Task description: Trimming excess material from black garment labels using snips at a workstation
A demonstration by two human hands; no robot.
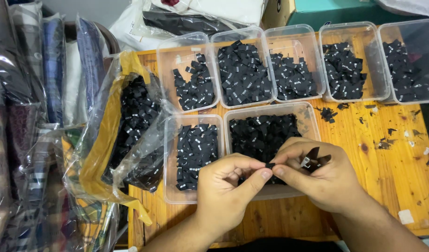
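My left hand (226, 189) and my right hand (312, 177) meet above the front edge of a clear plastic tub (312, 122) full of small black fabric labels. Both pinch one small black label (270, 165) between thumb and forefinger. My right hand also holds a few more black labels (313, 158) in its palm. To the left sits a second clear tub (170, 154) holding black labels with white marks.
Several more clear tubs (381, 60) of black labels line the back of the wooden table (392, 163). A clear plastic bag (130, 116) of labels with yellow tape lies at the left. Bagged folded garments (51, 70) stand further left. Label scraps dot the table at the right.
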